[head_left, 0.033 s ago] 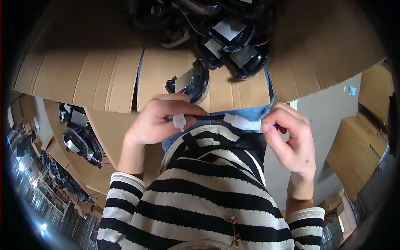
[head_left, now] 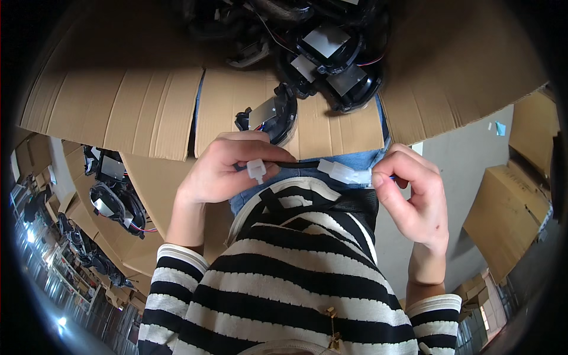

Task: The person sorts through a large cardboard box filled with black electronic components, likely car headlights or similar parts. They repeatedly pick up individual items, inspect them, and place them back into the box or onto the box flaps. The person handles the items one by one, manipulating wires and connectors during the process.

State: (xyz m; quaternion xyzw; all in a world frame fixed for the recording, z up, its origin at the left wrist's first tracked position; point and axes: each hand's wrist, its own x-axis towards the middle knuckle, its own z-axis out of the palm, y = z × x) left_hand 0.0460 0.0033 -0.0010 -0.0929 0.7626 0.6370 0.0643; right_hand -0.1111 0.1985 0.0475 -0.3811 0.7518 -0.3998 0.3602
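Over my lap, my left hand (head_left: 219, 168) is closed, thumb and fingers pinching a black cable (head_left: 300, 165). A small white plastic plug (head_left: 256, 171) sticks out beside its fingers. To the right, the cable runs into a white plastic connector (head_left: 336, 171), which looks like two housings joined end to end. My right hand (head_left: 417, 195) pinches the right end of this connector between thumb and forefinger. A bit of blue wire shows at those fingertips. Just beyond my left hand lies a black round part (head_left: 281, 121) with a silver plate.
A cardboard surface (head_left: 331, 133) spreads ahead, with several black round parts (head_left: 328, 47) piled at its far side. At the left, an open carton (head_left: 142, 189) stands near more black parts with wires (head_left: 115, 198). Another cardboard box (head_left: 503, 219) stands on the floor at the right.
Both hands keep their grip in almost the same place. The small white plug by my left hand has tilted very slightly.
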